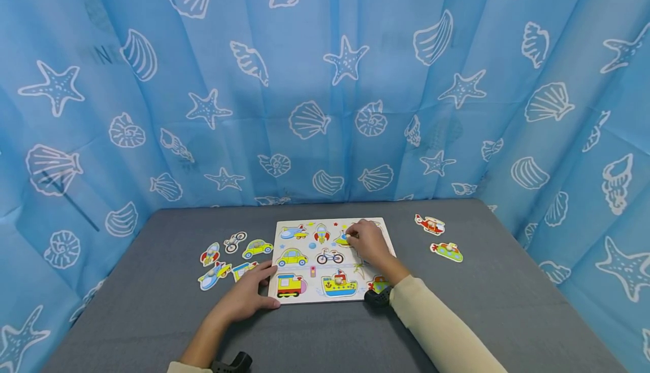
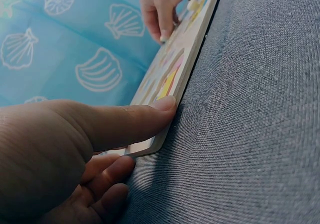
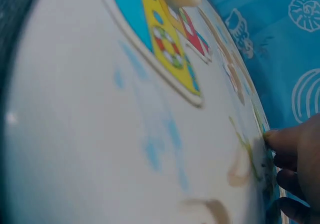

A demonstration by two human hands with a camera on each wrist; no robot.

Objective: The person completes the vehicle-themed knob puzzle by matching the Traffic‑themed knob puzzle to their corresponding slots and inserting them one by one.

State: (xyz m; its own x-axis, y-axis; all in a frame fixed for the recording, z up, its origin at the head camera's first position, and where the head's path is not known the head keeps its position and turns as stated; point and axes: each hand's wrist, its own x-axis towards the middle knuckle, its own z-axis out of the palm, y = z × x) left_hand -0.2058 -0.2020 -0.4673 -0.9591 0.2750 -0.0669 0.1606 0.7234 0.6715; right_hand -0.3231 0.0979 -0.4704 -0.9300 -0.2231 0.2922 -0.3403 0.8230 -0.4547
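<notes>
We log puzzle board (image 1: 313,291) on table (image 1: 325,333), curtain (image 1: 350,153) behind; car piece (image 1: 258,248) left, helicopter piece (image 1: 430,225) right; boat piece (image 1: 339,289) apparently inset.

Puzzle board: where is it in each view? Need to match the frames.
Head: below centre, flat on the grey table; puzzle board seen whole except where hands cover it.
Left wrist: nearly edge-on, slanting from the left hand's thumb up to the top edge.
Right wrist: close up, filling most of the frame.
Shared landmark: right hand, on the board in head, top centre in left wrist, right edge in right wrist.
</notes>
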